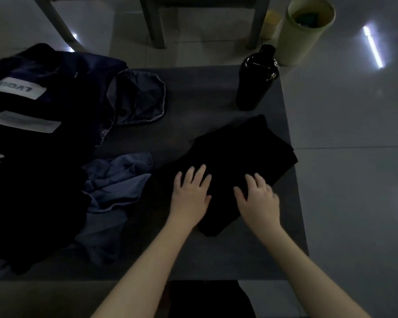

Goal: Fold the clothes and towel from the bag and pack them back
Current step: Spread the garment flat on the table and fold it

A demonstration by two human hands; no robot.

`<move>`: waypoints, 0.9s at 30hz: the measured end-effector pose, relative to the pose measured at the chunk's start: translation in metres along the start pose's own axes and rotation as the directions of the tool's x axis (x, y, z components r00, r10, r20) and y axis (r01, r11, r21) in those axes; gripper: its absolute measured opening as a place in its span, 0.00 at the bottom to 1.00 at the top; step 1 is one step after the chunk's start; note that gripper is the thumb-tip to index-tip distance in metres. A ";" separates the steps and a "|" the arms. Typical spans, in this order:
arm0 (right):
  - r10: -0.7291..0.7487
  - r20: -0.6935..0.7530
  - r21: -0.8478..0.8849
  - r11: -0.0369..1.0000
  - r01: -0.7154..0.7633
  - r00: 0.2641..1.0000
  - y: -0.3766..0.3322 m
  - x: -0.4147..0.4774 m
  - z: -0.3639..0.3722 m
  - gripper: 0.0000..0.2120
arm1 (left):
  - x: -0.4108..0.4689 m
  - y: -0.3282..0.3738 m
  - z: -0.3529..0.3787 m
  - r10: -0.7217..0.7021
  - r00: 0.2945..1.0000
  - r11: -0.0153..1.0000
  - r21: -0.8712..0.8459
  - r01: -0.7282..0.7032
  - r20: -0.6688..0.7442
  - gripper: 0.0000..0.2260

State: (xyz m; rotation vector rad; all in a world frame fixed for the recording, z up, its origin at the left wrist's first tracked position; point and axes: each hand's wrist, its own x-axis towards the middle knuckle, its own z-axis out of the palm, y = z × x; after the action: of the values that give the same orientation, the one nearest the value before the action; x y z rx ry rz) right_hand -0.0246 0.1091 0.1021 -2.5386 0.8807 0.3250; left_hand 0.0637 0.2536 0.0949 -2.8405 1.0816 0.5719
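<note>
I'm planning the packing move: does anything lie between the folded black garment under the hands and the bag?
Nothing visible does. The left hand and right hand rest on the black garment; bare table runs from it to the bag. The crumpled blue cloth and the bottle sit off that path.

Navy bag [32,72] partly beyond the left edge; bin [294,42] contents indistinct.
</note>
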 end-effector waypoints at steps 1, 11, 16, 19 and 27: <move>-0.049 0.011 0.010 0.999 0.049 0.999 0.000 -0.012 0.007 0.27 | 0.004 -0.008 0.004 -0.010 0.999 1.000 0.013 0.010 0.049 0.25; -0.281 0.158 -0.195 0.931 0.309 0.947 0.026 0.018 0.032 0.27 | -0.016 -0.010 0.022 -0.215 0.971 0.969 0.150 0.198 0.107 0.27; -0.297 0.202 -0.182 0.925 0.334 0.933 0.027 0.043 0.015 0.29 | -0.011 -0.001 0.011 -0.176 0.983 0.976 0.137 0.168 0.049 0.21; -0.241 0.052 -0.120 0.962 0.246 0.969 0.028 0.041 0.009 0.32 | 0.004 -0.009 0.009 -0.091 0.993 0.989 0.110 0.099 -0.081 0.24; -0.085 0.068 0.148 0.986 0.074 0.994 0.030 0.058 0.010 0.40 | 0.037 -0.029 0.016 -0.007 0.997 0.996 0.087 0.001 0.072 0.33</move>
State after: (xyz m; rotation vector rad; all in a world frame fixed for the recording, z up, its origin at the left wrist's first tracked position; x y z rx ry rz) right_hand 0.0002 0.0615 0.0627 -2.4041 0.7454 0.3162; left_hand 0.1034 0.2549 0.0644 -2.7252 1.0612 0.6061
